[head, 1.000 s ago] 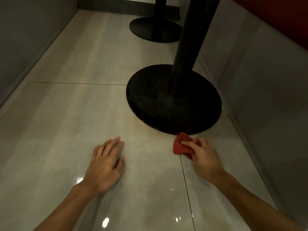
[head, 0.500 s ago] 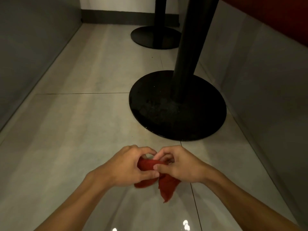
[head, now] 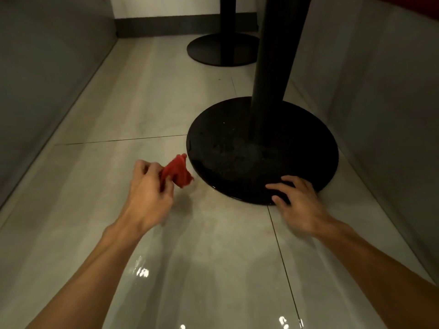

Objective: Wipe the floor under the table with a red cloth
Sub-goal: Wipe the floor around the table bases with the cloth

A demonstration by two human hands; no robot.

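On the glossy floor (head: 213,269) nearest the camera, two forearms reached over the pale tiles. A little further, the left hand (head: 149,188) had its fingers curled tight around a bunched red cloth (head: 178,170). The cloth stuck out just beside the rim of the black table base (head: 225,150) and seemed lifted slightly off the tile. The right hand (head: 297,198) lay with fingers spread and straight on the near edge of that base, holding nothing. I judge that the wiping was in progress beside the base. The next move would need the cloth pressed flat and drawn along the curved rim, where a shiny line showed. The thick pole (head: 278,67) and the wide base stood in the way, and the grey panels (head: 47,79) on both sides left only a narrow lane. Far behind stood a second base (head: 223,49).
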